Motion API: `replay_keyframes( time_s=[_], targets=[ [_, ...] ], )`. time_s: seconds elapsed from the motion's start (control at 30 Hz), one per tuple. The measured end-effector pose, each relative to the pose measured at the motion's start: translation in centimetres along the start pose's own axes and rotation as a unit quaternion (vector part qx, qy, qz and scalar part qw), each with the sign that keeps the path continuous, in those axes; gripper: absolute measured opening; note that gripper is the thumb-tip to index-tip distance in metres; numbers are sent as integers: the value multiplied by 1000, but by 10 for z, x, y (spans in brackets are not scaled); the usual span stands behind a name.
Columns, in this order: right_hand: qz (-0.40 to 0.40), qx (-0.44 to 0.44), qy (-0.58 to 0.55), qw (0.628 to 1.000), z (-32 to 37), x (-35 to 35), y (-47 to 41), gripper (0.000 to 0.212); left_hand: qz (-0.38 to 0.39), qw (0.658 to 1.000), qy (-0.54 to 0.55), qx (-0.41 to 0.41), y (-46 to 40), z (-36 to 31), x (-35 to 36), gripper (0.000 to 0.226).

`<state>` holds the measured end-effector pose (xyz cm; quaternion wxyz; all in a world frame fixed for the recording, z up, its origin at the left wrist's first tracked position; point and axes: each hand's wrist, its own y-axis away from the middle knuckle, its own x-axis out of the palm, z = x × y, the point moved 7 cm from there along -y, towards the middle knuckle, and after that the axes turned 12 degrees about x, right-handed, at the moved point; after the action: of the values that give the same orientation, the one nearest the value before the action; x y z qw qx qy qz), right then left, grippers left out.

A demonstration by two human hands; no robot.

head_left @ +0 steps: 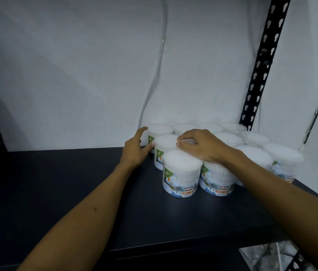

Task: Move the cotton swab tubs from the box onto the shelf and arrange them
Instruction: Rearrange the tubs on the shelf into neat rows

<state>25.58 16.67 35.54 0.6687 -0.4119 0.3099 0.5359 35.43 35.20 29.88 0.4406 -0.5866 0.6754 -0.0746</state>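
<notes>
I'm looking down at the dark shelf [76, 192], and the cluster of cotton swab tubs [230, 138] sits toward its back right, tight against the white wall [76, 65] and just left of the black slotted upright [259, 71]. I'll take the front-left tub [181, 173] as my landmark, the one with the "COTTON BUDS" label facing me.

My left hand [134, 151] is just behind and to the left of that landmark, fingers fairly straight, pressing the side of the middle tub [165, 143] in the left column, with a fingertip reaching the rear tub [159, 130] behind it. My right hand [203, 145] comes over from the right, fingers curled down on the lids directly behind the landmark. It seems to be gripping the middle tub's rim, though I cannot tell exactly how firm that hold is.

To the right of the landmark stands a second labelled tub [217, 178], touching it, and further right more tubs run in rows back to the wall.

My read is that a good many tubs are already up here and I'm in the arranging part, squaring the left column. The box is out of view, so I cannot tell how many remain in it. The shelf left of the landmark has room for more.
</notes>
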Motion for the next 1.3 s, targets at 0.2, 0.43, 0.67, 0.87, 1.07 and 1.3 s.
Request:
replay_keyframes(
  time_s=[0.2, 0.43, 0.67, 0.87, 1.07, 1.3],
  targets=[
    [-63, -28, -16, 997, 10, -13, 8, 31, 0, 1000, 0, -13, 8, -4, -4, 65],
    [-152, -54, -72, 984, 9, -57, 33, 21, -59, 997, -42, 6, 25, -14, -22, 49],
    [-113, -41, 59, 991, -35, -86, 82, 21, -115, 992, -26, 47, 34, -50, -48, 24],
    [-97, 25, 116, 988, -82, -103, 109, 26, -55, 983, -21, 173, 25, -146, -30, 16],
    [-76, 17, 143, 987, -86, -86, 120, 34, 179, 947, -90, 253, 36, -214, 31, 26],
    [-80, 29, 121, 989, -92, -89, 120, 30, 227, 927, -161, 253, 45, -214, 60, 36]
  ],
)
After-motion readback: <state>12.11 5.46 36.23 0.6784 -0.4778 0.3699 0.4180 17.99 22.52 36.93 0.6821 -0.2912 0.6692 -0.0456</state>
